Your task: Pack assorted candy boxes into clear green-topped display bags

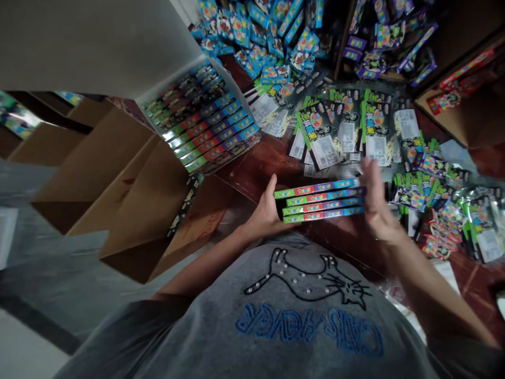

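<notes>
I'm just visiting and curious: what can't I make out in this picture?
In the head view:
Right grip: motion-blurred, so whether it touches the thin boxes is unclear.
Left grip: most fingers are hidden by those boxes.
Black packets: their label print is too small and blurred to read.
Blue packets: the heap is cut off by the top edge.
Pale flap: also cut off there, hiding whatever lies behind it.

the gray shirt reads "cats" (upside down, the rest unclear).

grey short-sleeved shirt with a black-outlined cat, pale round beads and blue lettering
</notes>
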`<action>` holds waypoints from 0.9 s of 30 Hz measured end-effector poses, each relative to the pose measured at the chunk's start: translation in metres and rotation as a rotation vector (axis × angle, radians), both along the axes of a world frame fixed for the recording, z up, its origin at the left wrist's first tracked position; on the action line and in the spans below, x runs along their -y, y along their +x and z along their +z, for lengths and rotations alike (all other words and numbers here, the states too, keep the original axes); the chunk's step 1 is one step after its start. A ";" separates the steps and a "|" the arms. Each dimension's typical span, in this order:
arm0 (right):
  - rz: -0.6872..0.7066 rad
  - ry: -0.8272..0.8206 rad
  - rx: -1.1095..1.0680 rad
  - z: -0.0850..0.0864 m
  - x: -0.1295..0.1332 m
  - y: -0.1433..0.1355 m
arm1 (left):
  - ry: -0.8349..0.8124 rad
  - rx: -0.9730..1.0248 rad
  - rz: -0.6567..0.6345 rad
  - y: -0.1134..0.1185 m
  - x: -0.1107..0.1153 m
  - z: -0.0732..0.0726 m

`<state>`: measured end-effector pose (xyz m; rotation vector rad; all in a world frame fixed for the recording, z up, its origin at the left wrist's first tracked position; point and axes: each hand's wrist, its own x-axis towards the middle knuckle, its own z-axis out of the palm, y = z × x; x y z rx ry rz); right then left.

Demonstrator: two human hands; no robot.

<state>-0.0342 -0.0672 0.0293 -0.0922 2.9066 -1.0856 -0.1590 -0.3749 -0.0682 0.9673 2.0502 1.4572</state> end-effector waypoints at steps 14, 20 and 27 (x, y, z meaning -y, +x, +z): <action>0.439 0.446 -0.224 0.032 0.026 -0.063 | -0.105 -0.650 0.205 -0.117 0.051 0.098; 0.291 0.454 -0.356 0.066 0.048 -0.125 | -0.742 -0.606 0.562 -0.275 0.053 0.103; 0.306 0.455 -0.239 0.045 0.056 -0.141 | -0.947 -0.595 0.190 -0.285 0.047 0.102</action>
